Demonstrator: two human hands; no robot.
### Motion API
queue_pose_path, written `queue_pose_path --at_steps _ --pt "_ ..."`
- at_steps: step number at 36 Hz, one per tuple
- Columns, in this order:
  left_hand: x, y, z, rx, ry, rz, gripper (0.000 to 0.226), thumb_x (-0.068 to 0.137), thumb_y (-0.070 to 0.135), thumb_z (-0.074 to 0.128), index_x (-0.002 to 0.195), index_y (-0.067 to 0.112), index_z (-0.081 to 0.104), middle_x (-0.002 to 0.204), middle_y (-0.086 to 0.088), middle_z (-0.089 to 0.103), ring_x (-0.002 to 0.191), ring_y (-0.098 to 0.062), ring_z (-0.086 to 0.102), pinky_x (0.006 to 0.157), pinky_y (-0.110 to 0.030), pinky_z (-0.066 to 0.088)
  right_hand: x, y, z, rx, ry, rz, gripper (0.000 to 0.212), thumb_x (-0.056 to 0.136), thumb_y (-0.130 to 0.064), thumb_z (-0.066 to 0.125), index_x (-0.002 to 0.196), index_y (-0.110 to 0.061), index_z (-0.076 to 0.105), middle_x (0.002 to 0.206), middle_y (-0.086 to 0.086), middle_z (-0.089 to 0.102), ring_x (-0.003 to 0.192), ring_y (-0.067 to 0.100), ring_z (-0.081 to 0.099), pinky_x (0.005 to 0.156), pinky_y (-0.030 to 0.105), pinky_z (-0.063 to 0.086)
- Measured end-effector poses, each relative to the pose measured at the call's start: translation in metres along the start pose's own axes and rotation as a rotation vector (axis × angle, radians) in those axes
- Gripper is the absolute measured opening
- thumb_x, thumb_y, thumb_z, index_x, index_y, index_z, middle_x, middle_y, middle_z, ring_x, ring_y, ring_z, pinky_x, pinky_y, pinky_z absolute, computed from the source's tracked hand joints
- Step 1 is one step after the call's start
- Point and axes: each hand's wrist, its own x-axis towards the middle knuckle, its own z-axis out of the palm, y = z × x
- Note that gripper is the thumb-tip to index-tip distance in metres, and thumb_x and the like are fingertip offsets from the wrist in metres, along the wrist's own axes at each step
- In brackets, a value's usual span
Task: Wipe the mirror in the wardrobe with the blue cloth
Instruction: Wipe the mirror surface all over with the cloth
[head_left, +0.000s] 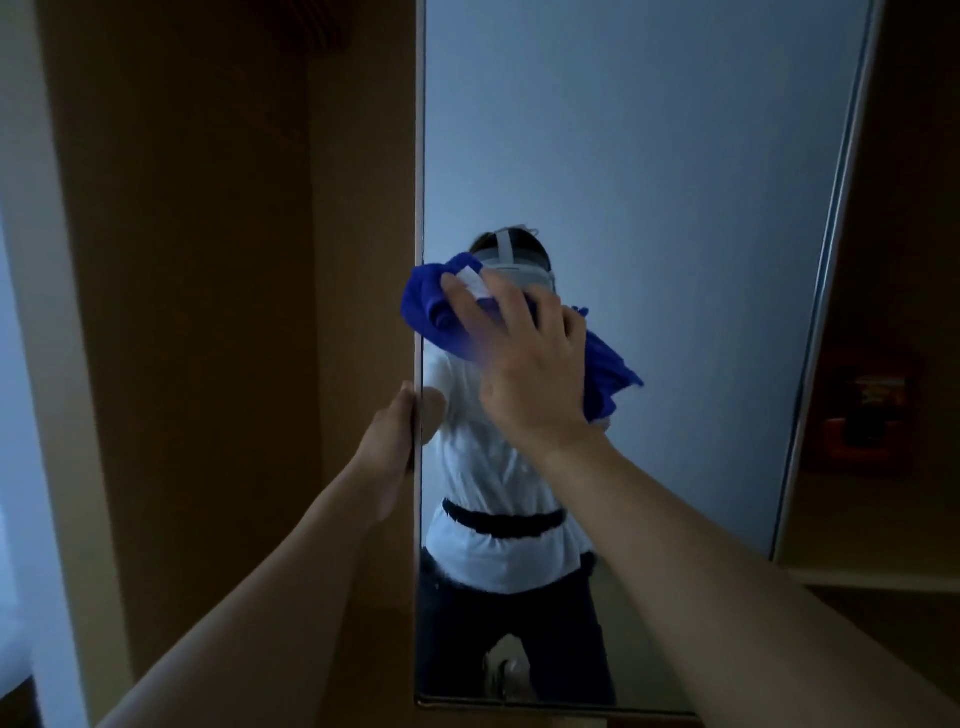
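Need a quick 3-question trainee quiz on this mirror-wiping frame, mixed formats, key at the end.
1. True or false: the right hand presses the blue cloth flat against the mirror.
2. Multiple choice: where is the left hand?
A. Hanging out of view
B. Gripping the mirror's left edge
C. Holding a second cloth
3. Fill in: the cloth sits near the mirror's ____ edge, at about mid-height.

Key: 1 true; 2 B; 3 left
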Motion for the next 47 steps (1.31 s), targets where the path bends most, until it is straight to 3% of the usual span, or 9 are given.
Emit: queue_pose_path --at_steps 4,10,18,23,26,30,36,42,47 --pt "-0.006 -0.018 0.001 -0.082 0.006 0.056 0.042 0.098 0.041 0.033 0.116 0.010 0.056 0.095 -0.010 0.063 0.087 -0.022 0.062 0.076 -0.037 0.050 -0.038 -0.002 0.011 0.007 0.052 -0.098 0.060 0.078 -0.009 0.058 0.136 -0.025 0.052 0.130 0.006 0.057 0.103 0.032 0.057 0.081 0.045 0.043" --pt "-0.014 -0.032 0.004 -0.324 -0.090 0.187 0.032 0.100 0.029 0.028 0.099 0.014 0.057 0.069 0.009 0.063 0.058 0.004 0.060 0.057 -0.015 0.051 -0.088 -0.007 0.022 0.034 0.046 -0.174 0.072 0.066 -0.012 0.070 0.135 -0.024 0.053 0.129 0.006 0.057 0.102 0.033 0.056 0.081 0.045 0.043" --pt "-0.012 -0.047 0.004 -0.367 -0.007 0.172 0.021 0.093 0.038 0.044 0.092 0.019 0.054 0.085 -0.006 0.068 0.079 -0.018 0.067 0.053 -0.025 0.054 -0.134 -0.012 0.035 0.015 0.050 -0.262 0.071 0.066 -0.012 0.072 0.134 -0.024 0.054 0.127 0.006 0.058 0.103 0.031 0.055 0.082 0.045 0.043" --pt "-0.006 -0.050 0.003 -0.324 0.022 0.122 0.032 0.091 0.052 0.043 0.095 0.022 0.052 0.094 -0.006 0.065 0.079 -0.023 0.067 0.047 -0.028 0.054 -0.154 -0.006 0.040 -0.002 0.062 -0.341 0.064 0.073 -0.016 0.073 0.133 -0.025 0.054 0.128 0.005 0.057 0.104 0.031 0.054 0.083 0.045 0.042" --pt "-0.003 -0.049 0.006 -0.360 -0.071 0.174 0.048 0.092 0.053 0.037 0.108 0.013 0.058 0.100 -0.010 0.066 0.085 -0.021 0.065 0.063 -0.031 0.052 -0.175 -0.001 0.042 0.004 -0.002 -0.407 0.061 0.078 -0.016 0.056 0.137 -0.027 0.044 0.132 0.005 0.054 0.106 0.030 0.051 0.084 0.044 0.040" --pt "0.003 -0.056 0.005 -0.358 -0.024 0.209 0.050 0.092 0.050 0.044 0.055 0.019 0.056 0.051 0.005 0.045 0.046 -0.009 0.041 0.051 -0.024 0.033 -0.214 0.008 0.046 -0.020 -0.117 -0.461 0.062 0.079 -0.021 0.045 0.140 -0.029 0.036 0.135 0.003 0.047 0.112 0.028 0.047 0.090 0.044 0.041" --pt "0.009 -0.074 0.008 -0.124 0.061 0.239 0.056 0.091 0.060 0.033 0.065 0.015 0.053 0.056 0.000 0.045 0.055 -0.014 0.043 0.060 -0.029 0.037 -0.232 0.034 0.044 -0.072 -0.135 -0.586 0.059 0.082 -0.020 0.045 0.139 -0.030 0.036 0.136 0.003 0.040 0.111 0.027 0.047 0.087 0.042 0.041" --pt "0.013 -0.079 0.012 0.006 0.162 0.357 0.065 0.094 0.058 0.019 0.069 0.008 0.053 0.065 -0.012 0.051 0.070 -0.025 0.052 0.074 -0.036 0.042 -0.172 0.060 0.022 -0.085 0.041 -0.223 0.083 0.064 -0.011 0.067 0.139 -0.026 0.036 0.130 0.006 0.048 0.101 0.029 0.047 0.079 0.044 0.043" --pt "0.016 -0.083 0.013 -0.032 0.155 0.391 0.069 0.094 0.057 0.019 0.056 0.008 0.049 0.053 -0.010 0.048 0.053 -0.023 0.048 0.066 -0.034 0.040 -0.126 0.066 0.007 -0.081 0.103 0.001 0.069 0.070 -0.011 0.053 0.139 -0.019 0.046 0.128 0.010 0.053 0.098 0.034 0.052 0.075 0.045 0.045"
